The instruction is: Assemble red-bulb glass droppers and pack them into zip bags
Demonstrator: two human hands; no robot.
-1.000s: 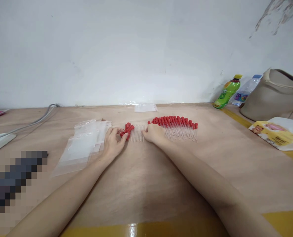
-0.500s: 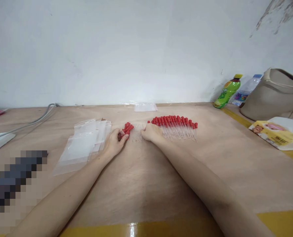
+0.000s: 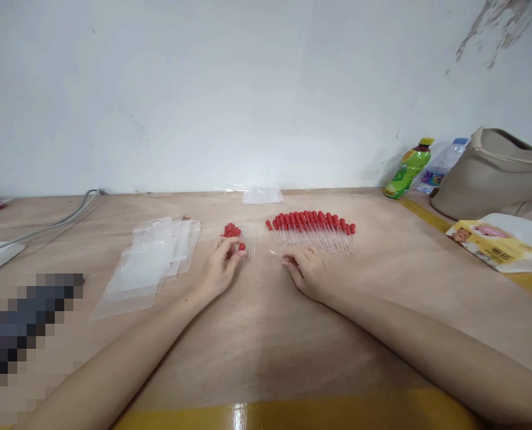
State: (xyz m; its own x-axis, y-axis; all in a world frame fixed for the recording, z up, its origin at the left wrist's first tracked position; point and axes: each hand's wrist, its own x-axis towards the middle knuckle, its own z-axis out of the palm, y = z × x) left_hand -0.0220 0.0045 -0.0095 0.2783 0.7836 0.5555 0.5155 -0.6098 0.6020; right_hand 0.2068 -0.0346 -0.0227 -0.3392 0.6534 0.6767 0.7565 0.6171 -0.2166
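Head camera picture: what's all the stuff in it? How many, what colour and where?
Red-topped droppers: many, red and clear, right of centre
Loose bulbs: several, red, centre
Thin tubes: several, clear, beside the bulbs
Plastic bags: several, clear, left
Small bag: one, whitish, by wall
Bottles: two, green and clear, right
Big bag: one, beige, far right
Packet: one, yellow and white, right
Cable: grey, left
Pixelated thing: dark, left
Tape: yellow, front and right
Table: one, brown, below
Wall: white, behind
Left hand: one, bare, at a red bulb
Right hand: one, bare, apparently pinching a tube
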